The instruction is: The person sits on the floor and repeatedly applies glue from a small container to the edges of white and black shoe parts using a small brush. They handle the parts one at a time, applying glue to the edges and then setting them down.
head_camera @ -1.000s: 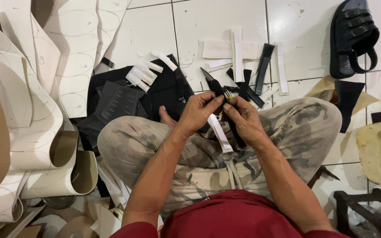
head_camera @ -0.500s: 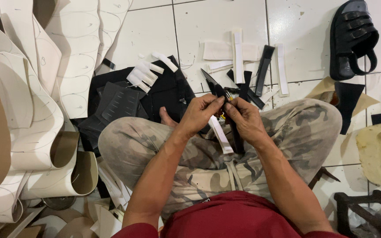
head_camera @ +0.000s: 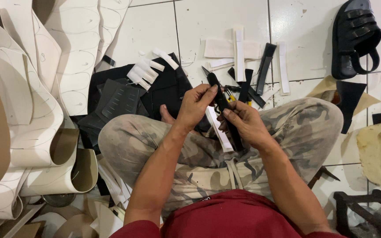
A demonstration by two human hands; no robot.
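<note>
In the middle of the frame the left hand pinches the upper end of a black strap between thumb and fingers. The right hand closes around the lower part of the same strap, so that part is hidden behind its fingers. The strap stands over the person's knees, above a white strip which lies on the camouflage trousers. A small yellow thing shows just behind the hands; I cannot tell what it is. On the tiled floor at the top lie more white and black strips, and a black sandal is in the upper right corner, cut off by the frame edge. Curved pale sheets fill the left side, partly out of view.
</note>
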